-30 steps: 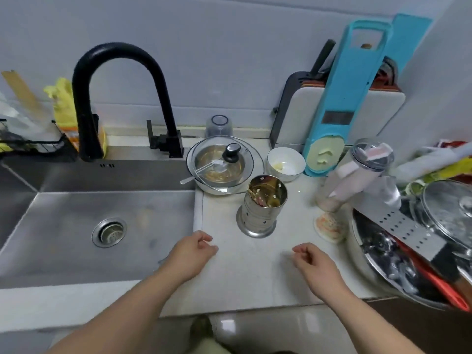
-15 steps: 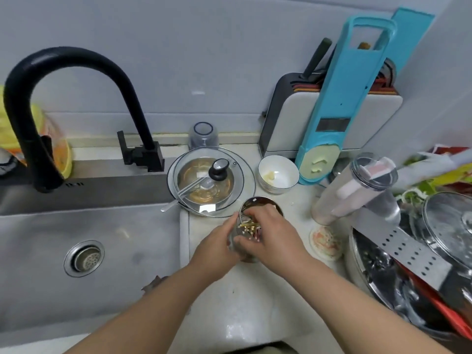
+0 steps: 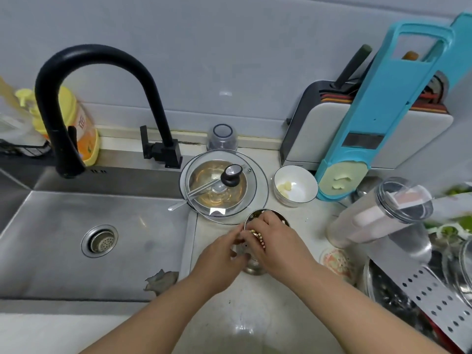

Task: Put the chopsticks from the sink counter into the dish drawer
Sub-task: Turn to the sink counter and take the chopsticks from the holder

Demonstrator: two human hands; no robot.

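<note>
A perforated steel chopstick holder (image 3: 251,267) stands on the white counter right of the sink. A bundle of chopsticks (image 3: 258,237) with yellowish tips sticks out of its top. My right hand (image 3: 278,245) reaches over the rim and is closed around the chopstick tips. My left hand (image 3: 219,259) grips the holder's left side. Both hands hide most of the holder. The dish drawer is out of sight.
A steel sink (image 3: 76,241) with a black tap (image 3: 107,62) lies to the left. Behind the holder sit a glass-lidded pan (image 3: 222,187) and a white bowl (image 3: 295,186). A clear jar (image 3: 378,213), a steel pot and a perforated tool (image 3: 429,292) crowd the right.
Both hands have moved from the counter's front edge up to the holder. The right hand now closes on the chopstick tips and the left holds the holder.
</note>
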